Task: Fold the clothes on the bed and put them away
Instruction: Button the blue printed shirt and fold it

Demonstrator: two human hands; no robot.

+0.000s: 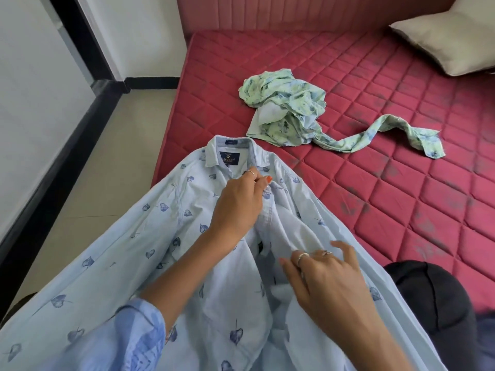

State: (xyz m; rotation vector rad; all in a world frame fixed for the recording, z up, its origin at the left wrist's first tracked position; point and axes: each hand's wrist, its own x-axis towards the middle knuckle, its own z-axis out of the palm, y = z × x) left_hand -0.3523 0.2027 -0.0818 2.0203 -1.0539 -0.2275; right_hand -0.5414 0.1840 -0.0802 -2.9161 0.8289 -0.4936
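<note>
Under the left hand, pinching the blue shirt placket; right hand loose, fingers spread. Judging: smoothing stage, folding next.

Blue shirt hem cut off below; pillow cropped right; label unreadable.

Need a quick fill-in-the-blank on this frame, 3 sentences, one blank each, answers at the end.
1. The left hand pinches the front of the light blue shirt just below its ____.
2. The crumpled green floral garment lies on the ____ quilted mattress.
3. The pillow sits at the ____ right corner of the view, beyond the right hand.

Missing words: collar; red; top
</note>
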